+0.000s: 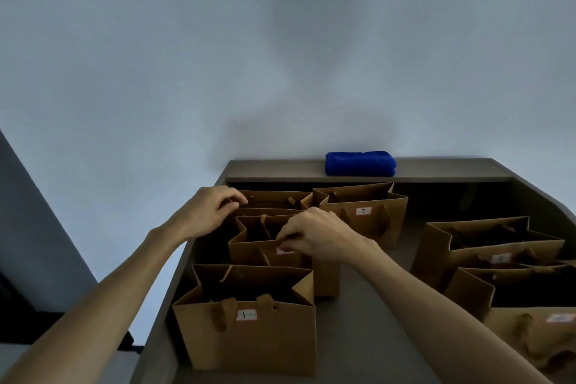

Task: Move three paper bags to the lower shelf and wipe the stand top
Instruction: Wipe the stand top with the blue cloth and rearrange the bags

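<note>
A: Looking down from the head view, both hands work the left column of paper bags. The right hand (314, 235) pinches the near rim of the middle bag (265, 246) at frame centre, fingers curled over the paper edge.

B: And the left hand (208, 212)?

A: Its fingers curl at the rim of the rear bag (274, 200); whether they actually grip it, I cannot tell.

B: How should the bags handle?

A: Probably light, stiff kraft paper that creases if squeezed. The ribbon handles look the safer hold. The blue cloth (360, 163) lies folded on the back ledge (452, 170), upper centre, well apart from both hands. More bags stand at right on the stand top (361, 305).
</note>
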A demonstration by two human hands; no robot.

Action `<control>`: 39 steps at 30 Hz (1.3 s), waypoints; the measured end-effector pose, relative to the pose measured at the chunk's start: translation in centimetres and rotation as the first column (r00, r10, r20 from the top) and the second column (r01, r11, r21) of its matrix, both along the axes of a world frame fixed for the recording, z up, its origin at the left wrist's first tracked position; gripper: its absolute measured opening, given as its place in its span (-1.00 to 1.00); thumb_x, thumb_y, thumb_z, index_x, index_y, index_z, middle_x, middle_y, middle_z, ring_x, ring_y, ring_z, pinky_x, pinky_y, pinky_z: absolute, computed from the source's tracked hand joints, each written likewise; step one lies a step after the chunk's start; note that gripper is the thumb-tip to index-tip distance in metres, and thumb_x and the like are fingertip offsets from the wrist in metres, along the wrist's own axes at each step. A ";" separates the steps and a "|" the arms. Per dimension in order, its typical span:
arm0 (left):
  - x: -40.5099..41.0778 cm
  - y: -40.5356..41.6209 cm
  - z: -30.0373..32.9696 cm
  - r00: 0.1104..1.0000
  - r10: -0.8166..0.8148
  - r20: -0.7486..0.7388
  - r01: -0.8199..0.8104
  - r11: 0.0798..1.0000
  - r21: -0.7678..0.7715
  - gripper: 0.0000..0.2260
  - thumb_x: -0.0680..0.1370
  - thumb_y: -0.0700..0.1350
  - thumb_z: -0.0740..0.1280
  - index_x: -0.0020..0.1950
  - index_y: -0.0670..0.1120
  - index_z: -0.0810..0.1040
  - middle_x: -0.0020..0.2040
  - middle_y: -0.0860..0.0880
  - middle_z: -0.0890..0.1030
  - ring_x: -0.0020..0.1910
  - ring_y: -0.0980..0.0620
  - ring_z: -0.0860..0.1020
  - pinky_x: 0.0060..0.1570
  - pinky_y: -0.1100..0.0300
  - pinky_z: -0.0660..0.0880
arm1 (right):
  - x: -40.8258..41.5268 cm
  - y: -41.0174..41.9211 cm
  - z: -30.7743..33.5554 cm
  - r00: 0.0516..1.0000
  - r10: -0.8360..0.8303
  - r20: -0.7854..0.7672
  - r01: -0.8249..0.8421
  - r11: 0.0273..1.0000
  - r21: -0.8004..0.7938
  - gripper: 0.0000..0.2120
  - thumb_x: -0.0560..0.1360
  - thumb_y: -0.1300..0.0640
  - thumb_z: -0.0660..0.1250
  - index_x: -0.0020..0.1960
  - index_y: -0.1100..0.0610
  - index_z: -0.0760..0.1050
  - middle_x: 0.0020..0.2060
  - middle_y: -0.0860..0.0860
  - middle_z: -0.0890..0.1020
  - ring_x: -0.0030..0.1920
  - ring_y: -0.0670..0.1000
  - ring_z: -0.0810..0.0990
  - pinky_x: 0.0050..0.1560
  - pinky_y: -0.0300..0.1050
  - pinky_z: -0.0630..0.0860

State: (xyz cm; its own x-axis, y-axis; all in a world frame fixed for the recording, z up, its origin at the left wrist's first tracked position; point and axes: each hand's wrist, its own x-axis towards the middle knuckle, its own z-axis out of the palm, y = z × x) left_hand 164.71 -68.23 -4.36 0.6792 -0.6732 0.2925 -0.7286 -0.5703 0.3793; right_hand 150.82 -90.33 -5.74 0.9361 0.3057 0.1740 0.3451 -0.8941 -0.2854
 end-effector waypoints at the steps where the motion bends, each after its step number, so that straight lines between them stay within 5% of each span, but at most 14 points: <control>1: 0.0 0.6 0.1 1.000 0.013 -0.002 -0.013 1.000 -0.022 -0.84 0.59 -0.15 0.30 0.10 0.02 0.62 0.06 0.07 0.63 0.01 0.18 0.56 0.00 0.29 0.49 | 0.6 0.6 0.0 1.000 0.017 -0.012 -0.017 1.000 -0.001 -0.78 0.59 0.07 0.31 0.22 0.00 0.59 0.15 -0.05 0.63 0.14 -0.08 0.59 0.15 -0.07 0.55; 5: -0.4 2.5 0.4 0.998 0.056 0.015 -0.055 0.996 -0.073 -0.83 0.59 -0.19 0.30 0.06 0.02 0.64 0.01 0.12 0.63 -0.05 0.23 0.53 -0.10 0.46 0.37 | 2.7 2.8 -0.3 0.997 0.068 -0.034 -0.068 0.998 0.004 -0.79 0.59 0.06 0.32 0.20 -0.01 0.59 0.14 -0.05 0.64 0.13 -0.06 0.59 0.16 0.03 0.57; 11: -0.7 3.3 0.2 0.997 0.083 0.009 -0.081 0.989 -0.126 -0.81 0.58 -0.20 0.30 0.03 0.08 0.64 0.01 0.12 0.65 0.00 0.18 0.56 -0.07 0.38 0.43 | 3.1 3.7 -1.2 0.995 0.094 -0.032 -0.094 0.996 -0.002 -0.78 0.58 0.04 0.33 0.21 0.01 0.59 0.12 -0.02 0.64 0.10 -0.05 0.60 0.08 0.01 0.60; 16: -1.8 1.1 0.7 1.000 0.030 -0.008 -0.030 0.979 -0.199 -0.83 0.58 -0.16 0.31 0.04 0.08 0.65 -0.02 0.20 0.65 -0.02 0.37 0.55 -0.07 0.45 0.40 | 0.3 1.6 0.5 0.997 0.062 0.051 -0.066 0.995 0.071 -0.78 0.60 0.11 0.30 0.21 0.09 0.59 0.11 -0.01 0.65 0.10 -0.12 0.60 0.14 -0.17 0.56; 25: -6.2 -9.0 1.2 0.964 -0.265 0.015 0.263 0.950 -0.165 -0.83 0.58 -0.12 0.30 0.09 0.09 0.61 0.01 0.22 0.63 0.02 0.36 0.56 -0.04 0.51 0.43 | -8.1 -6.4 0.6 0.972 -0.158 0.175 0.152 0.987 0.049 -0.83 0.60 0.08 0.32 0.15 0.03 0.60 0.05 -0.09 0.66 0.08 -0.20 0.58 0.23 -0.24 0.45; 28: -8.3 -12.3 1.2 0.937 -0.348 0.020 0.347 0.926 -0.152 -0.83 0.57 -0.10 0.31 0.11 0.10 0.61 0.02 0.22 0.61 0.02 0.32 0.56 0.01 0.42 0.45 | -10.9 -8.6 0.2 0.952 -0.250 0.174 0.244 0.968 0.059 -0.83 0.59 0.08 0.32 0.15 0.02 0.61 0.04 -0.10 0.65 0.07 -0.22 0.56 0.11 -0.40 0.42; 33: -11.1 -17.0 0.7 0.881 -0.472 0.027 0.472 0.878 -0.079 -0.84 0.57 -0.06 0.30 0.13 0.11 0.57 0.07 0.23 0.57 -0.02 0.37 0.54 -0.07 0.46 0.47 | -15.0 -13.0 0.2 0.891 -0.408 0.198 0.395 0.913 0.105 -0.84 0.59 0.06 0.32 0.14 -0.01 0.61 -0.02 -0.17 0.62 0.01 -0.24 0.55 0.03 -0.36 0.50; 39: -14.1 -23.1 -0.7 0.828 -0.560 0.039 0.559 0.829 0.021 -0.80 0.60 -0.04 0.27 0.21 0.07 0.54 0.17 0.12 0.55 0.03 0.26 0.52 0.04 0.32 0.51 | -19.3 -19.3 0.5 0.735 -0.649 0.196 0.570 0.748 0.339 -0.87 0.58 0.12 0.34 0.10 0.02 0.62 -0.14 -0.16 0.65 -0.20 -0.24 0.64 -0.19 -0.32 0.58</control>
